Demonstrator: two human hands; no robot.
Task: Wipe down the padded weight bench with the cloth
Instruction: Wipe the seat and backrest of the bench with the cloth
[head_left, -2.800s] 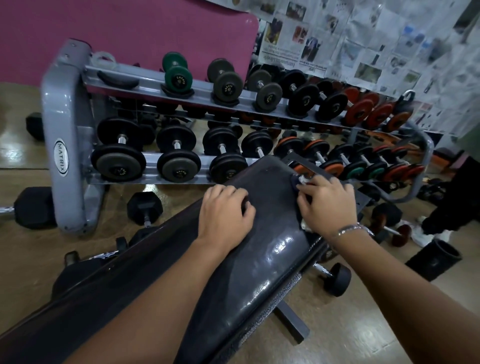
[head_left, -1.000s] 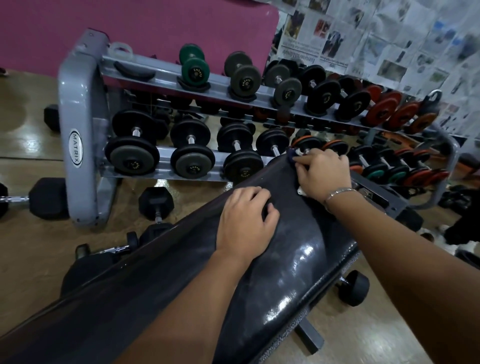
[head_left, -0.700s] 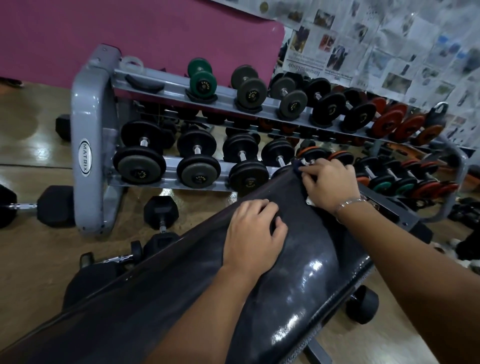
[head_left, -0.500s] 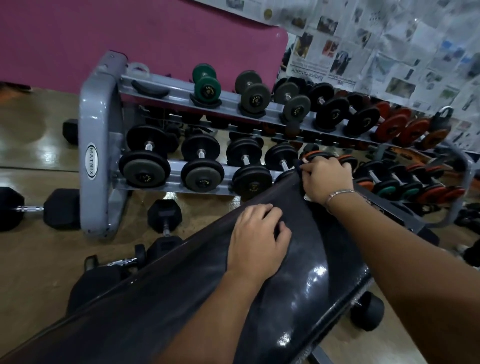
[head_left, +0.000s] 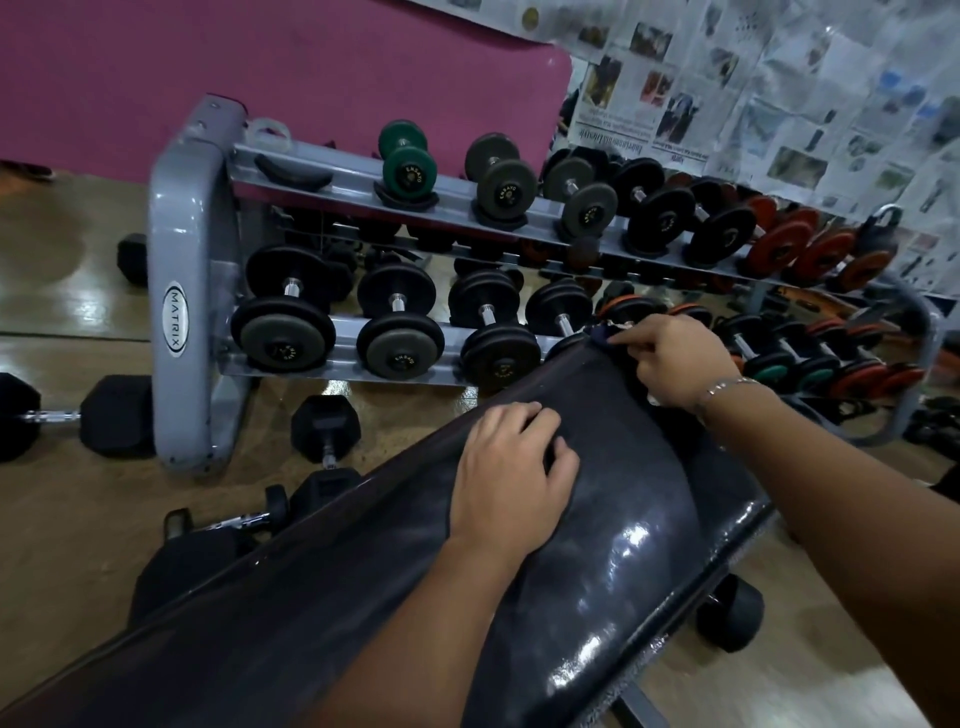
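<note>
Wipe-down step at the far end of the glossy black vinyl padded weight bench (head_left: 623, 519).
Right hand (head_left: 675, 364) pinches the crumpled dark-blue cloth (head_left: 602, 332) on the pad's top corner. Left hand (head_left: 514, 478) rests on the pad, fingers loosely bent, holding nothing. Next move likely calls for firm strokes down the smooth, rounded upholstery. Grey steel dumbbell rack (head_left: 187, 291) stands behind.

Count recorded: two hands, namely left hand (head_left: 511, 478) and right hand (head_left: 675, 364); one bench (head_left: 623, 545); one cloth (head_left: 605, 332); one bracelet (head_left: 727, 387); one rack (head_left: 187, 291); one green dumbbell (head_left: 408, 161). Other dumbbells overlap; no firm count possible.
</note>
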